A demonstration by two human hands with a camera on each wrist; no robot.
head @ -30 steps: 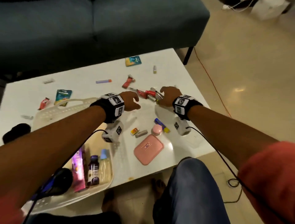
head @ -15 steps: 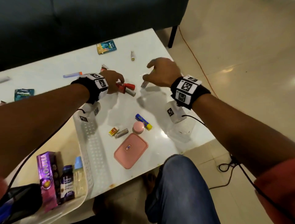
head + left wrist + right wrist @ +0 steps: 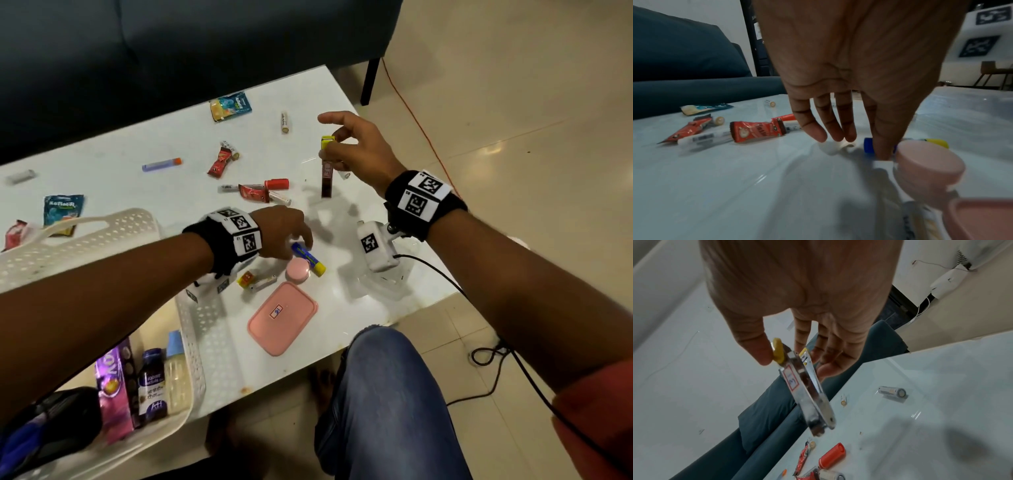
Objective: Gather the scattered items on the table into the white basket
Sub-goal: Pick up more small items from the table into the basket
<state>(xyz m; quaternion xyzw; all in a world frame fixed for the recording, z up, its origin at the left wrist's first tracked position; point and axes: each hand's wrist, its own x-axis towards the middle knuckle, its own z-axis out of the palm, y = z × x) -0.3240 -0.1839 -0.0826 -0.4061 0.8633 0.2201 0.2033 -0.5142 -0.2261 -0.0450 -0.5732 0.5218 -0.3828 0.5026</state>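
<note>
Head view: right hand (image 3: 356, 150) pinches a tube (image 3: 327, 171) aloft; left hand (image 3: 281, 233), fingers spread, touches the glue stick (image 3: 308, 257) beneath it. Next: grip it, carry both to the basket (image 3: 202, 329).

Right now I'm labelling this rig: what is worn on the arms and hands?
Both hands, left hand and right hand, are bare. Each wrist carries a black band with white squares printed with black markers, and a white camera block hangs below, also marked. A black cable runs from it. A red-orange sleeve covers the right upper arm.
</note>
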